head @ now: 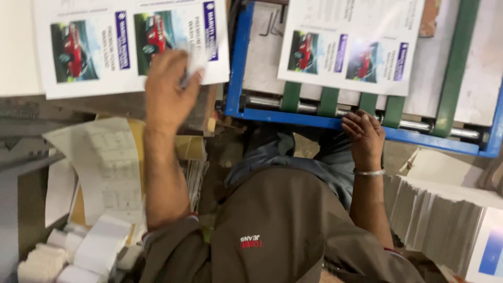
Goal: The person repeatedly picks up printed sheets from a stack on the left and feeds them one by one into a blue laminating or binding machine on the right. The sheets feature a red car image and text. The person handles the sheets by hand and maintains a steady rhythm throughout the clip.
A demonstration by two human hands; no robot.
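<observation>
— Where is the left hand (168, 86)?
— On the stack of white printed sheets with red car pictures (131, 44), fingers curled at the near edge of the top sheet.
— And the right hand (365, 137)?
— It rests on the blue metal machine frame (293, 116), just beside the green belts (328, 101) and the steel roller (419, 126). Another white printed sheet (351, 44) lies on those belts.
— Anything by the right elbow?
— A thick pile of white paper (435, 215).
</observation>
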